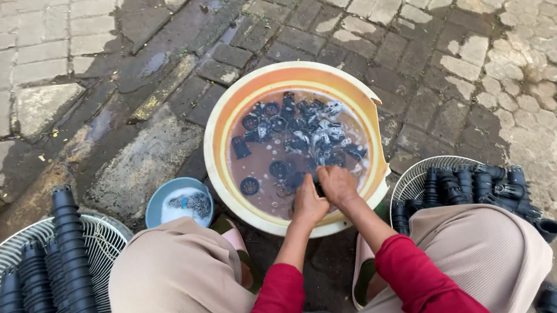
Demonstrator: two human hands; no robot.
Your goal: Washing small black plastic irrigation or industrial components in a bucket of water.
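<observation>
1. At the near rim of the basin (224, 124), both hands meet over the muddy water: the left hand (309, 203) and the right hand (338, 184) are curled with fingers pressed together around a small black pot (318, 188), of which only a dark sliver shows between them; how firmly each hand clasps it cannot be told.
2. The basin is round, orange inside with a pale rim, chipped at its right edge, and stands on wet paving (154, 67) between the person's knees.
3. Floating and sunk in the brown, foamy water are many more small black pots (296, 132), well clear of the hands towards the far side.
4. Red sleeves (404, 272) cover both forearms; beige trousers (176, 281) cover the knees.
5. Just left of the basin stands a small blue bowl (157, 201) holding pale soapy water and a grey scrubbing pad (190, 202).
6. At the left, a white wire basket (104, 237) holds stacked black pots (71, 269) in long columns.
7. At the right, a second wire basket (411, 180) holds further stacks of black pots (483, 184).
</observation>
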